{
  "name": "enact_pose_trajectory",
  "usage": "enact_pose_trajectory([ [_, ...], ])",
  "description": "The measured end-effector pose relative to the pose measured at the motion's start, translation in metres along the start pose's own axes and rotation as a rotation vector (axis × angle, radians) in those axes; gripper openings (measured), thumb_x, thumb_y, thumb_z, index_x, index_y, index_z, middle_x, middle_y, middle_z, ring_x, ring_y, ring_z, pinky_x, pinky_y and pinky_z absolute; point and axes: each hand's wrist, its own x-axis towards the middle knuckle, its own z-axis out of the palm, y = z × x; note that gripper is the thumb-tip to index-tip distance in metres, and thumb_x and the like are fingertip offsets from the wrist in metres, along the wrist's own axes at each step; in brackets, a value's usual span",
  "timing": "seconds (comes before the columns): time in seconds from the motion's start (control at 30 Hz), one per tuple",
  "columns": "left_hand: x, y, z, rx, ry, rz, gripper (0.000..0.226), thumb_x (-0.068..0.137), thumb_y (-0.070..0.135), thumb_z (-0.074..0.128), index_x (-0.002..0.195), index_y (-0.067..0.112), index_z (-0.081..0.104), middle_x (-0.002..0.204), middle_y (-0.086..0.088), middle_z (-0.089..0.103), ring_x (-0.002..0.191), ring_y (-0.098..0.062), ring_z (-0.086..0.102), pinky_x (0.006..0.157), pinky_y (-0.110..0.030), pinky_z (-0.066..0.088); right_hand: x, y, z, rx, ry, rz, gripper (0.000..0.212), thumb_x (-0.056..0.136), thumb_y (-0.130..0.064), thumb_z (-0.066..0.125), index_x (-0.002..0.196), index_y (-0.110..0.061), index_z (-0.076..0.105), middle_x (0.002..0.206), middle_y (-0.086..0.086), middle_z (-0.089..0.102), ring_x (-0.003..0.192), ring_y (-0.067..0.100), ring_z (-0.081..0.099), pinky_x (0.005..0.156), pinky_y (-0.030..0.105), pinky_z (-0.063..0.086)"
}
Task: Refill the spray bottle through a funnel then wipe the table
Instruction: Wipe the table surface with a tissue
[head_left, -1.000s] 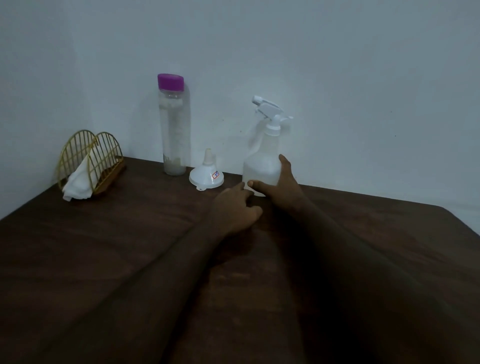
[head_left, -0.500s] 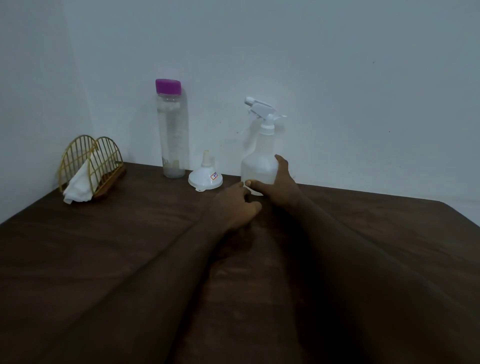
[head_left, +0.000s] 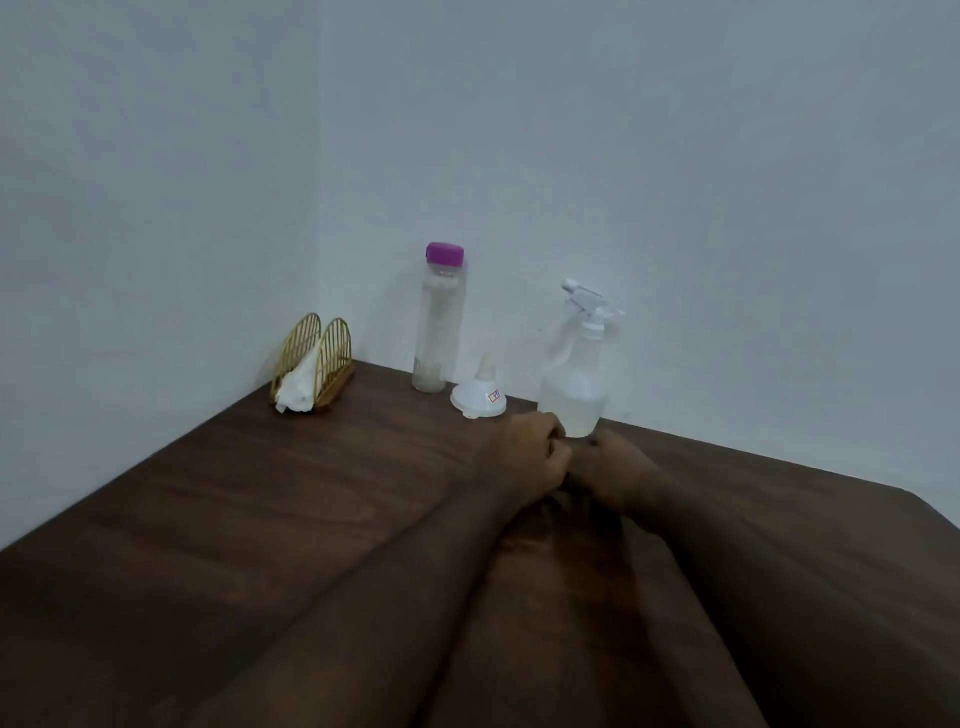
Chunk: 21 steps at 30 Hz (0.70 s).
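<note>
Two bare forearms enter from the near edge of the dark wooden table (head_left: 218, 519) and converge toward the far middle. Left hand (head_left: 530, 457): loosely curled, knuckles up, holding nothing that can be seen; its fingertips sit at the near-left foot of the spray bottle, contact not certain. Right hand (head_left: 618, 467): low on the table, fingers folded, apparently empty, its tip just short of the bottle's base; whether it touches cannot be told in the dim light.

Spray bottle (head_left: 574, 389): translucent, upright, long axis vertical, white trigger head on top with the nozzle pointing left. It stands directly beyond both hands, between them, so either hand is about equally near; the head that must come off lies well above the hands.

Funnel (head_left: 478, 397): white, resting inverted with spout up, just left of the bottle, nearer the left hand.

Tall clear bottle (head_left: 439, 322): purple cap on, upright, just beyond and left of the funnel, near the wall.

Wire holder (head_left: 317, 358): gold, at the far left corner, white cloth (head_left: 298, 387) tucked in it, well apart from both hands.
</note>
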Motion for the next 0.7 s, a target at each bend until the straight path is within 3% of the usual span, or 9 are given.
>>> enact_pose_trajectory([
  [0.17, -0.036, -0.019, -0.036, 0.005, -0.041, 0.082, 0.016, 0.084, 0.028, 0.056, 0.086, 0.017, 0.068, 0.079, 0.004, 0.067, 0.069, -0.007, 0.059, 0.066, -0.03, 0.052, -0.051, -0.035, 0.007, -0.164, -0.061, -0.114, 0.028, 0.091, -0.024, 0.065, 0.115, -0.011, 0.066, 0.113, 0.006, 0.068, 0.1, 0.022, 0.064, 0.084, 0.032, 0.051],
  [0.23, -0.053, -0.034, -0.068, 0.061, -0.059, 0.05, 0.011, 0.087, 0.029, 0.058, 0.088, 0.022, 0.067, 0.079, 0.007, 0.064, 0.069, -0.004, 0.057, 0.065, -0.025, 0.051, -0.066, -0.05, 0.017, -0.194, -0.073, -0.156, 0.03, 0.09, -0.026, 0.067, 0.119, -0.016, 0.065, 0.117, 0.001, 0.064, 0.104, 0.017, 0.063, 0.087, 0.03, 0.051],
  [0.33, -0.07, -0.062, -0.115, 0.154, 0.029, -0.01, 0.011, 0.09, 0.03, 0.057, 0.086, 0.024, 0.064, 0.078, 0.008, 0.062, 0.069, -0.003, 0.056, 0.062, -0.02, 0.045, -0.08, -0.076, 0.034, -0.174, -0.053, -0.263, 0.012, 0.089, -0.028, 0.068, 0.095, -0.017, 0.07, 0.097, -0.002, 0.071, 0.087, 0.013, 0.066, 0.083, 0.035, 0.055],
  [0.43, -0.082, -0.096, -0.157, 0.176, 0.165, -0.153, 0.01, 0.091, 0.029, 0.057, 0.089, 0.022, 0.065, 0.079, 0.008, 0.063, 0.068, -0.005, 0.057, 0.06, -0.02, 0.045, -0.084, -0.111, 0.052, -0.194, 0.005, -0.345, 0.018, 0.089, -0.03, 0.067, 0.081, -0.014, 0.068, 0.082, 0.0, 0.07, 0.078, 0.013, 0.065, 0.076, 0.033, 0.053],
  [0.57, -0.087, -0.141, -0.189, 0.152, 0.315, -0.349, 0.009, 0.089, 0.024, 0.058, 0.089, 0.02, 0.066, 0.085, 0.0, 0.068, 0.078, -0.015, 0.063, 0.073, -0.032, 0.053, -0.074, -0.156, 0.081, -0.163, 0.058, -0.407, 0.028, 0.09, -0.031, 0.065, 0.069, -0.013, 0.059, 0.069, 0.001, 0.061, 0.068, 0.013, 0.057, 0.065, 0.031, 0.046],
  [0.7, -0.076, -0.171, -0.197, 0.11, 0.309, -0.415, 0.011, 0.088, 0.016, 0.058, 0.095, 0.011, 0.066, 0.09, -0.007, 0.069, 0.082, -0.022, 0.065, 0.077, -0.035, 0.054, -0.046, -0.193, 0.108, -0.092, 0.114, -0.385, 0.033, 0.09, -0.022, 0.064, 0.062, -0.008, 0.054, 0.066, 0.008, 0.06, 0.066, 0.02, 0.059, 0.063, 0.032, 0.046],
])
